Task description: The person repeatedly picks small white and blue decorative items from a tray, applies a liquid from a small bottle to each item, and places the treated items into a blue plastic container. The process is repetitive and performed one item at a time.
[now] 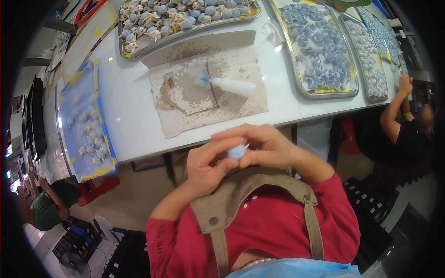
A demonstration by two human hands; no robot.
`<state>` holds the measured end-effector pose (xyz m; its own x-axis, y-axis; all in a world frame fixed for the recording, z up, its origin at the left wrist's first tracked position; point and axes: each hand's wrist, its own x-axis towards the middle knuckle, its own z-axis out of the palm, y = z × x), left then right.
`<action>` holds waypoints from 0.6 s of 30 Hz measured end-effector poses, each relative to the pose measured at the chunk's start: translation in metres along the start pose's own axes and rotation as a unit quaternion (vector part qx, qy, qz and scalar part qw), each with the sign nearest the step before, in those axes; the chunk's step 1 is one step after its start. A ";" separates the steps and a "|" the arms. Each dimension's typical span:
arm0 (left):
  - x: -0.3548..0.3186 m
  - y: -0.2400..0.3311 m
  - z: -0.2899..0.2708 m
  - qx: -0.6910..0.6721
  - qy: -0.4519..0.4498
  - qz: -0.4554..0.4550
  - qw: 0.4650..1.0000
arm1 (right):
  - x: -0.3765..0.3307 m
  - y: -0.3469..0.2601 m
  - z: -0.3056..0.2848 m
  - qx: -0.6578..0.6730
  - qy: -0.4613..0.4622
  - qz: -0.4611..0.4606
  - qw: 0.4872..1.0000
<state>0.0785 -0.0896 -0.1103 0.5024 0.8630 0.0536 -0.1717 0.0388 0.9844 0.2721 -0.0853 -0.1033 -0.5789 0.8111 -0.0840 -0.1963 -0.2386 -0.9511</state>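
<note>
Close to my chest, both hands are closed around a small light-blue rounded piece (237, 151) with a pale pointed bit at its side. My left hand (203, 164) holds it between thumb and fingers. My right hand (269, 146) pinches it from the other side, its fingers arching over the top. The fingers hide part of the piece. Beyond the hands, a stained cardboard sheet (245, 109) lies on the white table (127, 125). On it a white squeeze bottle (236, 86) with a blue tip rests on its side.
A metal tray (122, 46) of blue-and-cream pieces is at the back. To the right stand a tray (324, 94) of curved blue-grey parts and a narrower tray (378, 99). A blue-lined tray (76, 160) sits left. Other people work at both sides.
</note>
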 end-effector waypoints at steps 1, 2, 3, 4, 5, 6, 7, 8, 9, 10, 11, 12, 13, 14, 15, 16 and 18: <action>0.000 0.001 -0.001 0.030 -0.006 0.011 0.999 | 0.000 -0.002 0.001 -0.003 0.002 0.000 1.000; -0.001 0.002 -0.002 0.048 -0.007 0.016 0.999 | 0.000 -0.005 0.003 -0.006 0.003 -0.001 1.000; -0.001 0.004 -0.003 0.066 -0.007 0.021 0.998 | 0.000 -0.007 0.004 -0.009 0.005 -0.002 1.000; -0.002 0.005 -0.004 0.084 -0.007 0.026 0.996 | 0.001 -0.006 0.004 -0.012 0.002 -0.007 1.000; -0.002 0.005 -0.004 0.089 -0.004 0.033 0.995 | 0.001 -0.006 0.004 -0.016 -0.002 -0.012 1.000; -0.002 0.006 -0.004 0.094 -0.001 0.040 0.995 | 0.002 -0.006 0.005 -0.020 -0.005 -0.016 1.000; -0.003 0.006 -0.004 0.100 0.002 0.047 0.994 | 0.002 -0.006 0.005 -0.015 -0.003 -0.011 1.000; -0.003 0.006 -0.005 0.097 0.003 0.045 0.994 | 0.003 -0.005 0.006 -0.010 -0.001 -0.005 1.000; -0.003 0.005 -0.006 0.095 0.003 0.043 0.995 | 0.004 -0.005 0.007 -0.005 0.001 0.001 1.000; -0.003 0.005 -0.007 0.092 0.004 0.042 0.995 | 0.004 -0.005 0.007 -0.014 0.000 -0.004 1.000; -0.003 0.005 -0.008 0.096 0.004 0.055 0.994 | 0.005 -0.006 0.008 -0.023 -0.002 -0.010 1.000; -0.003 0.004 -0.009 0.101 0.004 0.068 0.993 | 0.006 -0.006 0.008 -0.032 -0.004 -0.016 0.999; -0.003 0.003 -0.010 0.105 0.004 0.081 0.991 | 0.007 -0.006 0.009 -0.024 -0.001 -0.015 1.000; -0.003 0.002 -0.011 0.101 0.004 0.078 0.992 | 0.009 -0.006 0.009 -0.017 0.002 -0.014 1.000; -0.004 0.001 -0.012 0.097 0.003 0.076 0.992 | 0.010 -0.006 0.010 -0.010 0.006 -0.013 1.000; -0.004 0.001 -0.013 0.093 0.002 0.073 0.993 | 0.011 -0.005 0.011 -0.005 0.005 -0.012 1.000; -0.005 0.001 -0.014 0.088 0.015 0.059 0.994 | 0.013 -0.003 0.012 -0.003 0.008 -0.014 1.000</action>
<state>0.0640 -0.0863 -0.1116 0.4618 0.8708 0.1685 -0.0761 -0.1504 0.9857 0.2553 -0.0802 -0.0983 -0.5606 0.8259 -0.0610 -0.2086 -0.2122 -0.9547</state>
